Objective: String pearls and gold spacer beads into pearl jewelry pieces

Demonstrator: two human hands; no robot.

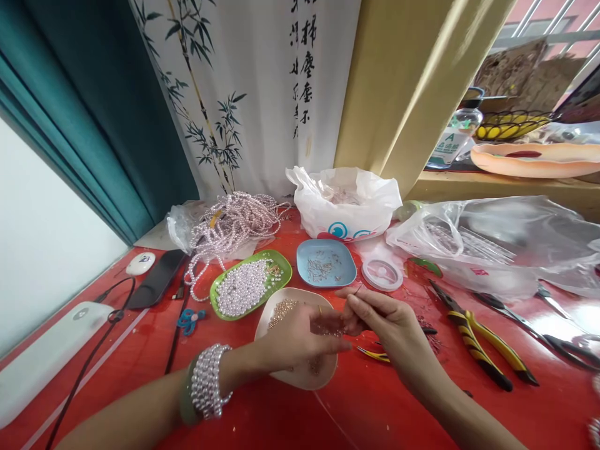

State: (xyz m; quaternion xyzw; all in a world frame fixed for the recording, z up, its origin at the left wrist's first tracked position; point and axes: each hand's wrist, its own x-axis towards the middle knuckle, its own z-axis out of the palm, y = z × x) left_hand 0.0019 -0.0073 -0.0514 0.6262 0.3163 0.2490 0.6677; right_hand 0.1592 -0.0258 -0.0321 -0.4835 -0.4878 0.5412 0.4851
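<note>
Evidently, your left hand (300, 334), its grip impossible to tell, hung nearer, over the cream rounded dish (300, 381) of tiny gold beads (281, 310) well in from the far edge of the red tabletop (370, 406), meeting your pinched right hand (391, 317) beside the dish's right rim.

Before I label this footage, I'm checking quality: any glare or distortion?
Head view throughout: glare whitens the red tabletop right of the yellow-handled pliers; the teal curtain slants, suggesting wide-angle distortion; fine detail between the left hand and the right hand is too small to tell.
</note>
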